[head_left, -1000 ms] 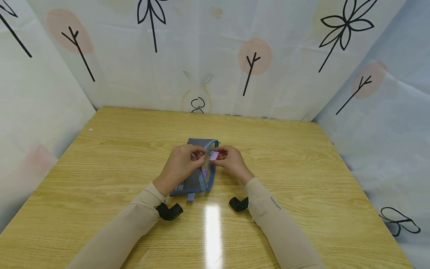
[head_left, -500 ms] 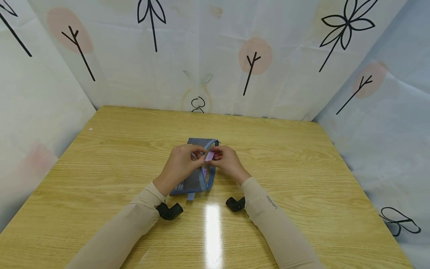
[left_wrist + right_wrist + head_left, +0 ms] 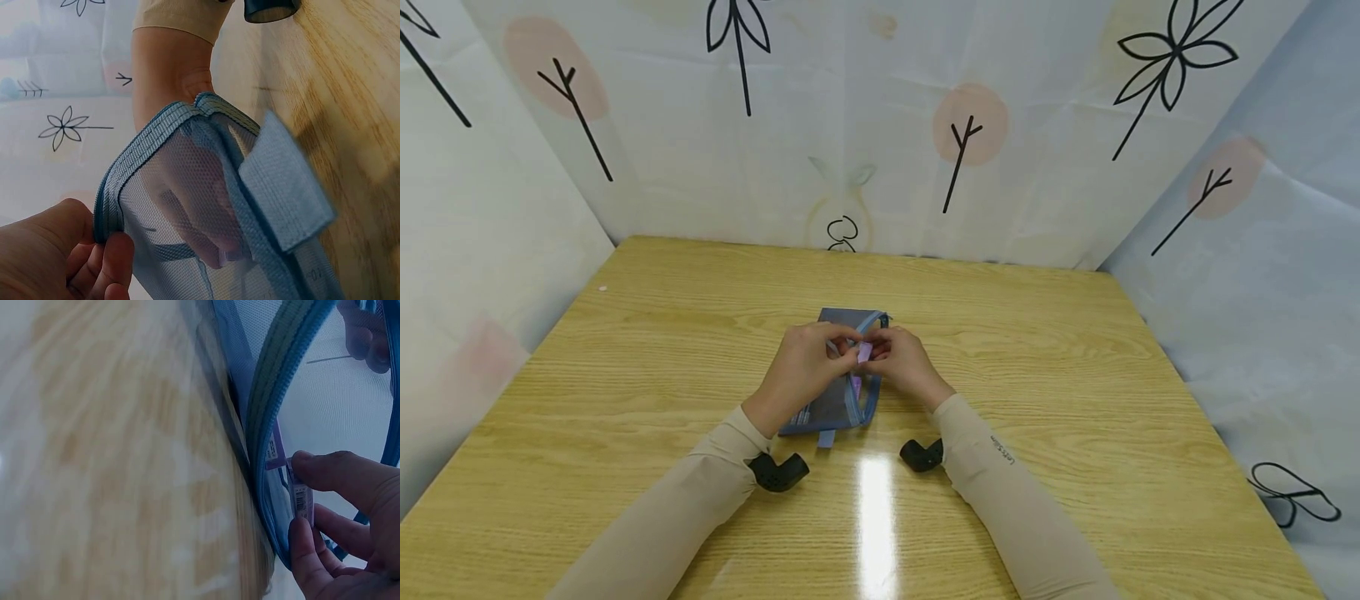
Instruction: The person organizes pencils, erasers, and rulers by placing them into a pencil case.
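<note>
A blue mesh zipper pouch point(image 3: 831, 407) lies on the table with its mouth unzipped toward the right. My left hand point(image 3: 805, 362) pinches the upper zipper edge point(image 3: 111, 203) and holds the mouth apart. Between thumb and fingertips, my right hand point(image 3: 908, 362) pinches a small purple block with a barcode point(image 3: 302, 497). That hand reaches through the mouth, and its fingers show through the mesh in the left wrist view. Inside the pouch sits a second purple piece with a printed label point(image 3: 275, 447), right by the held one.
A light fabric tab point(image 3: 287, 187) sticks out from the pouch's end. Black curved devices point(image 3: 778, 472) sit at both wrists, close over the wooden table point(image 3: 1075, 433). Printed cloth walls point(image 3: 880, 167) enclose the back and sides. A tiny white scrap point(image 3: 602, 288) lies far left.
My right hand has moved left with the purple block, from outside the pouch's edge into its mouth. My left hand and the pouch have stayed in place.
</note>
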The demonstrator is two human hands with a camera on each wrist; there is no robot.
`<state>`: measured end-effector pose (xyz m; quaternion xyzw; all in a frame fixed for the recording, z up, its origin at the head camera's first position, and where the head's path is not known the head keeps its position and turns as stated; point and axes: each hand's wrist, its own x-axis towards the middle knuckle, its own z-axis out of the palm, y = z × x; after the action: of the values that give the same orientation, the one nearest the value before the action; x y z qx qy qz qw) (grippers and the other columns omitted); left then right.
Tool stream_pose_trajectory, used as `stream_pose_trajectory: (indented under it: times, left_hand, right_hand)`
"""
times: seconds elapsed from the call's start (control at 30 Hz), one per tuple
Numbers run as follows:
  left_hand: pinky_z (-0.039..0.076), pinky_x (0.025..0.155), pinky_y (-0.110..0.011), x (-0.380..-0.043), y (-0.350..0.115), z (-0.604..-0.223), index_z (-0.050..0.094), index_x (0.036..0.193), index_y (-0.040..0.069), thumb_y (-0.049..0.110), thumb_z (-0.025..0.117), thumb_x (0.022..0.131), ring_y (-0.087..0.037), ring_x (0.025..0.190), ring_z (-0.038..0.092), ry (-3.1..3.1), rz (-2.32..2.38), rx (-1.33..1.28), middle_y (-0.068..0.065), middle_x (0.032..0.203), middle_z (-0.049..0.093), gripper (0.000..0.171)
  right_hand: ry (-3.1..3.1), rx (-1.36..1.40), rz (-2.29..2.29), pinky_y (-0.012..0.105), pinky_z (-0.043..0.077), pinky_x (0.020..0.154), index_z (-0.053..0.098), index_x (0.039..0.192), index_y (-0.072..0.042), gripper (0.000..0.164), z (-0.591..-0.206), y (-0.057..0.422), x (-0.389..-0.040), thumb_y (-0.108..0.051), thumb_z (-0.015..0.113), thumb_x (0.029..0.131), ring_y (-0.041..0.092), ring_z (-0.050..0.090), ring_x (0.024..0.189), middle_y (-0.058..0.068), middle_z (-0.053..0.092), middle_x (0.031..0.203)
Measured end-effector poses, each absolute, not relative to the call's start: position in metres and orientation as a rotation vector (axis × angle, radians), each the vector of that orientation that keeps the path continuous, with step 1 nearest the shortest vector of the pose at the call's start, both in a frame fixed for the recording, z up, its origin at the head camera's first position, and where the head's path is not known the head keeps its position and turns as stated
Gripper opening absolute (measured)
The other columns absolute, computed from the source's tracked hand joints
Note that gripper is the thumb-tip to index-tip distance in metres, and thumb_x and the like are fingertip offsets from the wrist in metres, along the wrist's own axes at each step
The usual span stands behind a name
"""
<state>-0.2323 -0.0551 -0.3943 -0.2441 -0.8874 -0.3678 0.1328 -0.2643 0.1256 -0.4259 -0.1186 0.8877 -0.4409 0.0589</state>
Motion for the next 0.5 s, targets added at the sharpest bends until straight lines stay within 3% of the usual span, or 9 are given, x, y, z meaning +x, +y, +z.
stream_pose_trajectory:
  times: [0.5]
  left_hand:
    - [0.049, 0.055, -0.023, -0.2317, -0.0559, -0.3933, 0.076, 0.103, 0.009, 0.011, 0.07, 0.089, -0.005, 0.062, 0.057, -2.595, -1.104, -0.695, 0.004, 0.078, 0.066, 0.015]
  right_hand:
    - [2.705, -0.342, -1.304, 0.032, 0.055, 0.081, 0.066, 0.122, 0.0, 0.044, -0.4263, 0.119, -0.2632, -0.011, 0.079, 0.082, 0.026, 0.064, 0.1, 0.014, 0.059, 0.114]
